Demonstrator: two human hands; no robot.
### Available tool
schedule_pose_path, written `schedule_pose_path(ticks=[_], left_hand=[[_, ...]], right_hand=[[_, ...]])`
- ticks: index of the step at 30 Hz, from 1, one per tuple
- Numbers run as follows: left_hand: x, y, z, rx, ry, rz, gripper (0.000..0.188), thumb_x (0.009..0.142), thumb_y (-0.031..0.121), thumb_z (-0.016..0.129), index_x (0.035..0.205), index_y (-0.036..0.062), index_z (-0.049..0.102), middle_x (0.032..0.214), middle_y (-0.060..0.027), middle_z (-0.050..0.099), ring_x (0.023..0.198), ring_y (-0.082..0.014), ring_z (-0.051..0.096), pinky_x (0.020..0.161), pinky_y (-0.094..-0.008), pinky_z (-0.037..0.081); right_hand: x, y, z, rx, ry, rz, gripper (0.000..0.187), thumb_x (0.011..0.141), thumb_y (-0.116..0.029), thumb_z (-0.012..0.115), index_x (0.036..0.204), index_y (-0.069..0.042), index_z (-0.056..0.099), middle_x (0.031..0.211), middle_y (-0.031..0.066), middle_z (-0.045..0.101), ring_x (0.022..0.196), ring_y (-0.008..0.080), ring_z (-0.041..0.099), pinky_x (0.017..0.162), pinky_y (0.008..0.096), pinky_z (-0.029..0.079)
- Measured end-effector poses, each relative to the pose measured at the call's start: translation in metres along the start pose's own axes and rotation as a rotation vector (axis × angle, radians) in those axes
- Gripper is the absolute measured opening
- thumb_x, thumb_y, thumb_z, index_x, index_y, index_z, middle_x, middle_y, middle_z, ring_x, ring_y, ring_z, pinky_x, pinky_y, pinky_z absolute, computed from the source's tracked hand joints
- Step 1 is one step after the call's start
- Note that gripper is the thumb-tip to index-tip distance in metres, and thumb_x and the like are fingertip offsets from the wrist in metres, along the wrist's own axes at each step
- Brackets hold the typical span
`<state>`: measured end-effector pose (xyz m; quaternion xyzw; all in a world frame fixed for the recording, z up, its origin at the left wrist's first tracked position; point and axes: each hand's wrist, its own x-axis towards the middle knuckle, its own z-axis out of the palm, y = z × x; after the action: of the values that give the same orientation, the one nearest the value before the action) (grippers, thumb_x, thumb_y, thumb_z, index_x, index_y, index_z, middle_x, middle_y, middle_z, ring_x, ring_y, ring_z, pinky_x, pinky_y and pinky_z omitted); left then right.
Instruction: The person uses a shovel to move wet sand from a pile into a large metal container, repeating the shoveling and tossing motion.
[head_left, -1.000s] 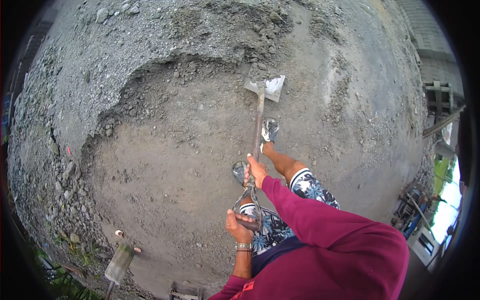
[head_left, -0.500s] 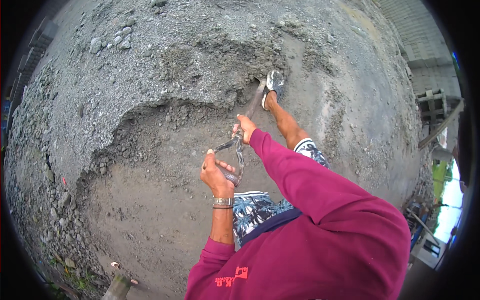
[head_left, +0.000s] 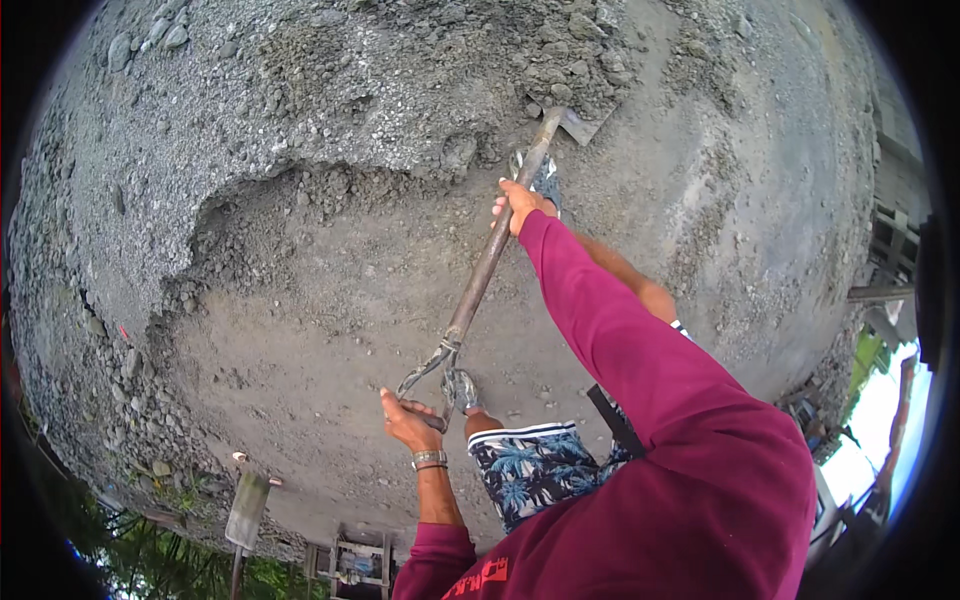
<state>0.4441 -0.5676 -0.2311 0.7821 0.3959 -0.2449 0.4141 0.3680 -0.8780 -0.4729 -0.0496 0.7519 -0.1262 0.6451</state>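
A shovel [head_left: 478, 285] with a wooden shaft and a D-shaped handle slants across the middle, from near my left thigh up to the far right. My left hand [head_left: 411, 420] grips the crossbar of its handle. Farther up the shaft, close to the blade, my right hand [head_left: 521, 207] is wrapped around the wood. The metal blade [head_left: 588, 122] is loaded with a heap of grey gravelly soil [head_left: 575, 65], and one corner of bare metal shows. My right shoe [head_left: 546, 182] is partly hidden behind the shaft, just below the blade.
A bank of grey gravel [head_left: 250, 120] with a broken edge spreads across the far left. Larger stones [head_left: 120, 52] lie on it. A second flat-bladed tool [head_left: 248, 510] stands at the lower left, near a wooden frame [head_left: 360, 562]. Block structures [head_left: 895, 180] line the right edge.
The shovel blade has come out of the bank and shifted right, now carrying soil. My right hand has slid up the shaft toward the blade; my left hand has moved down and left.
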Motion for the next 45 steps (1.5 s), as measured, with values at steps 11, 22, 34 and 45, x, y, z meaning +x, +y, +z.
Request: schedule_pose_path(ticks=[11,22,34,45], left_hand=[[-0.032,-0.012,-0.07,-0.032,-0.096,0.167,0.043,0.097,0.039,0.044,0.068,0.007,0.044,0.051,-0.0069,0.047,0.039,-0.0194,0.047,0.038,-0.032,0.041],[-0.058,-0.007,-0.242,-0.081,-0.433,0.373,0.039,0.096,0.036,0.046,0.071,0.0077,0.044,0.052,-0.0057,0.045,0.039,-0.0181,0.047,0.037,-0.0317,0.041],[-0.151,0.013,-0.39,0.556,-0.71,0.96,0.038,0.096,0.027,0.054,0.067,0.0031,0.053,0.052,-0.0053,0.055,0.042,-0.0125,0.05,0.041,-0.0288,0.041],[-0.489,-0.27,-0.357,0.634,-2.38,1.561,0.042,0.076,0.043,0.069,0.068,0.0032,0.056,0.066,-0.0142,0.054,0.065,-0.0354,0.057,0.054,-0.0461,0.042]], right_hand=[[-0.089,-0.01,-0.034,-0.122,-0.112,-0.134,0.031,0.087,-0.02,0.07,0.107,-0.007,0.05,0.077,0.0075,0.055,0.06,0.022,0.058,0.05,0.0473,0.053],[-0.275,0.058,-0.17,0.29,-0.091,-0.223,0.036,0.083,-0.025,0.073,0.102,-0.008,0.049,0.077,0.0082,0.055,0.058,0.0228,0.059,0.048,0.0486,0.052],[-0.355,0.307,-0.41,0.968,-0.244,0.05,0.021,0.089,-0.029,0.068,0.091,-0.016,0.052,0.074,0.0,0.053,0.064,0.0197,0.054,0.065,0.0505,0.049],[-0.508,0.608,-0.884,1.466,0.619,-0.261,0.029,0.092,-0.037,0.047,0.078,-0.012,0.05,0.079,0.0036,0.054,0.079,0.0245,0.056,0.076,0.0453,0.049]])
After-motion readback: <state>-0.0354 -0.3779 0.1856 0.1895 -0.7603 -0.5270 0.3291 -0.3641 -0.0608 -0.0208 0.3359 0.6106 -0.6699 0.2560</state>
